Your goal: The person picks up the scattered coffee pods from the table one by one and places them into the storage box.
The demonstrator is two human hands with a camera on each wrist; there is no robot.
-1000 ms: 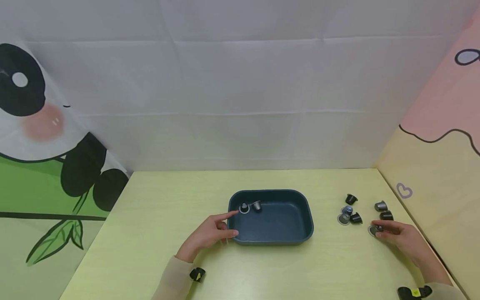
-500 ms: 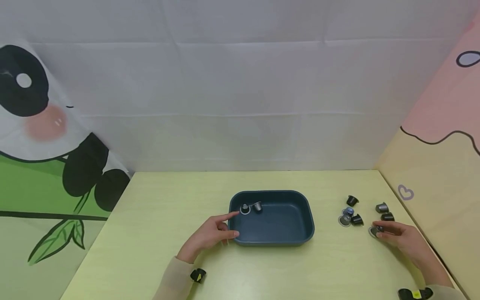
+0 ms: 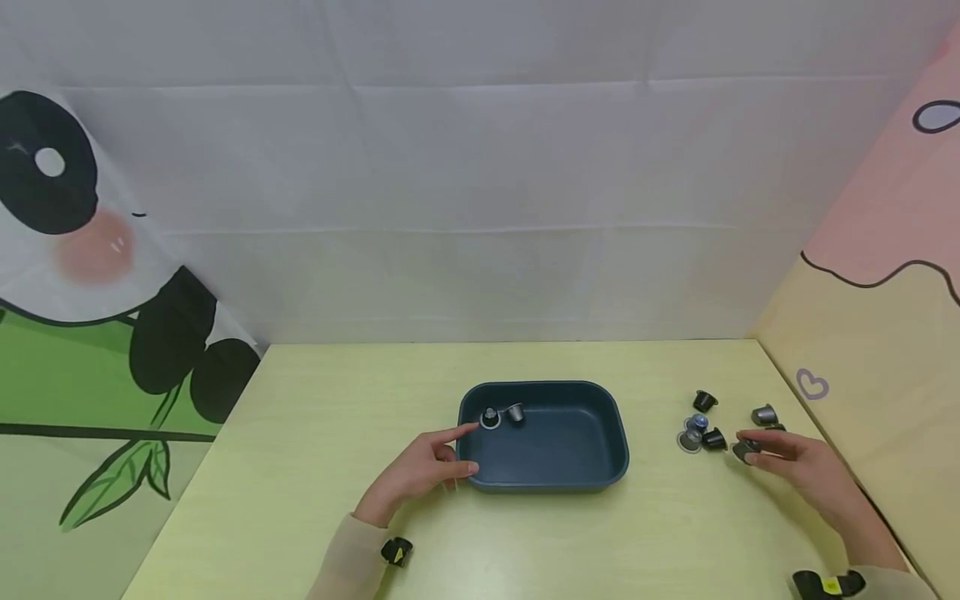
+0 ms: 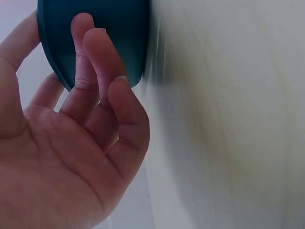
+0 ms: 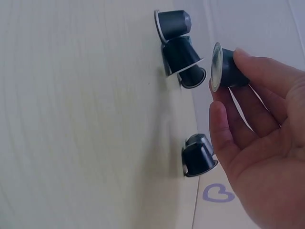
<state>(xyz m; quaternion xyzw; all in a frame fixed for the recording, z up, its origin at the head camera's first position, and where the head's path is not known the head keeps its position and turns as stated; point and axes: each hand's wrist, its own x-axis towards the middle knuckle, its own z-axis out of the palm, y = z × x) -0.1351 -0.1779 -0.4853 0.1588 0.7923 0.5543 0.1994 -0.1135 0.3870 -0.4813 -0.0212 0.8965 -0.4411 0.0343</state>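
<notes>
My right hand (image 3: 810, 471) pinches a dark coffee capsule (image 5: 233, 70) between thumb and fingers. In the right wrist view its pale foil lid faces left, and it is held off the table. At the left end of a dark blue tray (image 3: 573, 442), my left hand (image 3: 411, 473) has its index finger and thumb over the rim. Its other fingers bend against the outer wall, as the left wrist view shows. Inside the tray near that hand are a dark capsule (image 3: 490, 417) standing lid-down and a grey capsule (image 3: 515, 412) on its side.
Left of my right hand lies a small cluster of capsules, among them a blue one (image 3: 697, 422) and a black one (image 3: 714, 439). Another black capsule (image 3: 704, 401) lies behind them. Beyond the right hand sits a grey capsule (image 3: 764, 415), near the yellow side wall (image 3: 870, 383).
My right hand has raised its capsule from the table and shifted slightly left and away from me, now covering most of a black capsule behind it. The left hand and tray stay put.
</notes>
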